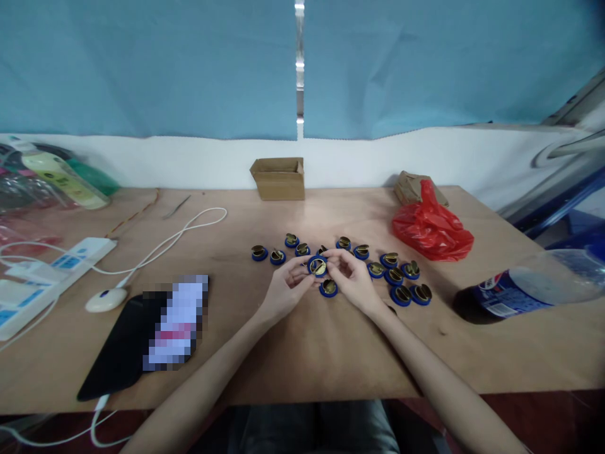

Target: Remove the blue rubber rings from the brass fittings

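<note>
the left hand [285, 287] and right hand [353, 277] pinch a blue-rimmed gold piece [317, 267] between their fingers [338, 254] over the desk [312, 353], seemingly inspecting or adjusting it, the next move likely calling for steadiness.

At least fifteen blue discs [317, 266] show: one held by two hands, one left hand [283, 285] and one right hand [353, 279], and fourteen on one table [265, 366]. Also one open cardboard box [282, 187], one red bag [432, 230], one cola bottle [508, 291], one power strip [63, 272].
</note>
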Demonstrator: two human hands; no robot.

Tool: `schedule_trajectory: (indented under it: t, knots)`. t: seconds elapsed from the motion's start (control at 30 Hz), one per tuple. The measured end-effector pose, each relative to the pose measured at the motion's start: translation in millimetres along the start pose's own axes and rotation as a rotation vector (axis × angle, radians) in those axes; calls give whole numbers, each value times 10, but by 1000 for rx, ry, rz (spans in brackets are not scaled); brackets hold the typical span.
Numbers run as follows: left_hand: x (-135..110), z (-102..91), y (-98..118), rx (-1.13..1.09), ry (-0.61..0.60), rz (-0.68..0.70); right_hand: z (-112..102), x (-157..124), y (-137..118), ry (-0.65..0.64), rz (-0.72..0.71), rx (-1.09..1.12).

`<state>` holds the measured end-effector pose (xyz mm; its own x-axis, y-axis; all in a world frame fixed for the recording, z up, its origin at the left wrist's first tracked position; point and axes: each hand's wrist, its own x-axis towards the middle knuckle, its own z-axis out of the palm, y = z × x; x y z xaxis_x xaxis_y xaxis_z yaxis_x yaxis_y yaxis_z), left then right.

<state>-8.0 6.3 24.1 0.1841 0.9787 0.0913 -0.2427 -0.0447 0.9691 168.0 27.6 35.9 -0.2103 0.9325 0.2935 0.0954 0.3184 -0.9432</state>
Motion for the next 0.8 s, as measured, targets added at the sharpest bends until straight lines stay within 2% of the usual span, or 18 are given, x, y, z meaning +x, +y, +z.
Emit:
schedule_trajectory:
  t: [0.23, 0.43, 0.8]
  knots:
    - [-3, 29, -13, -4, -13, -1, -29, 3, -10, -18, -52, -130]
    - [33, 3, -33, 13, 28, -21, -10, -1, -16, -21, -43, -86]
    - [33, 2, -90, 129, 77, 68, -6, 1, -27, -31, -43, -82]
